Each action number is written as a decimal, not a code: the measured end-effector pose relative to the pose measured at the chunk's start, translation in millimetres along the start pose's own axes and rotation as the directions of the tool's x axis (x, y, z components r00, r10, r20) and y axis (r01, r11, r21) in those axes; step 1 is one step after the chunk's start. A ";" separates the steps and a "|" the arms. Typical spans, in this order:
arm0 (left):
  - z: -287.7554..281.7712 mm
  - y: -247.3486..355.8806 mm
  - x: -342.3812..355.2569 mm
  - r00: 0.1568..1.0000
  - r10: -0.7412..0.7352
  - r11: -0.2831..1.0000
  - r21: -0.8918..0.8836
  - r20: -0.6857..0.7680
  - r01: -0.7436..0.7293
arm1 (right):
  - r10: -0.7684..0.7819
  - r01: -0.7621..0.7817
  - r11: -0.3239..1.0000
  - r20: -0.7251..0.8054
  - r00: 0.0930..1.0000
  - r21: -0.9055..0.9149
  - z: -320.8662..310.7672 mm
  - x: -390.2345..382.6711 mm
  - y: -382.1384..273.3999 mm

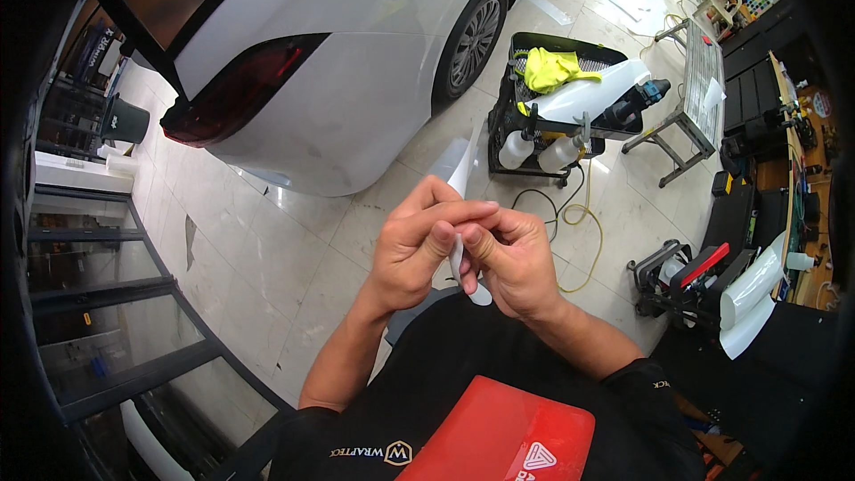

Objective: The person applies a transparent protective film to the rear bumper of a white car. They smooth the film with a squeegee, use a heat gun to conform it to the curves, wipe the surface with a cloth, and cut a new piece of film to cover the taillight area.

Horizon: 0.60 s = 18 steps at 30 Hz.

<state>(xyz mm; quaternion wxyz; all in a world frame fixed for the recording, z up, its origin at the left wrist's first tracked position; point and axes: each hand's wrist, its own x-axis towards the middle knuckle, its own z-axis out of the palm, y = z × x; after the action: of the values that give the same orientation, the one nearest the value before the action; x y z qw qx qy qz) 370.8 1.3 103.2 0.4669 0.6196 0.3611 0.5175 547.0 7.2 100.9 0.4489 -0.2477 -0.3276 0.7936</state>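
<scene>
My left hand (411, 245) and my right hand (509, 258) meet in front of my body, fingers closed and thumbs nearly touching. Between the thumbs, a thin white strip of film (457, 258) is pinched by both hands. A pale, pointed piece of film (462, 171) shows just above the fingers; whether it joins the strip is hidden. A flat red item (508, 432) with a white mark lies against my dark clothing, below the hands. Beyond them stands a white car (365, 80) with a dark red tail light (254, 89).
A black cart (499, 129) holds a yellow-green cloth (550, 69), white spray bottles (516, 150) and a dark power tool (631, 105). A yellow cord (583, 214) runs over the floor beside it. Right of these stand a metal bench (699, 98) and rolled white film (753, 289). Dark-framed glass panels (125, 338) line the left.
</scene>
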 end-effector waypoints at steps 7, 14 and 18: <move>5.4 0.3 -1.5 0.996 0.042 0.996 0.079 -0.080 -0.035 | -0.084 0.082 0.989 -0.014 0.996 -0.119 5.2 -9.9 2.0; -0.3 15.7 -4.2 0.997 0.041 0.989 0.147 -0.063 -0.032 | -0.038 0.036 0.979 -0.010 0.999 -0.201 14.2 -18.1 -21.1; 0.5 16.1 -3.2 0.997 0.052 0.986 0.161 -0.062 -0.041 | 0.016 -0.016 0.991 -0.002 1.000 -0.133 11.0 -16.6 -21.4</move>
<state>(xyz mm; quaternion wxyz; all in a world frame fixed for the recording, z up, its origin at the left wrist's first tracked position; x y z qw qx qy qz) 370.0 -6.7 117.5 0.3913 0.6456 0.4022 0.5179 559.1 -2.4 125.8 0.4251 -0.2799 -0.3777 0.7735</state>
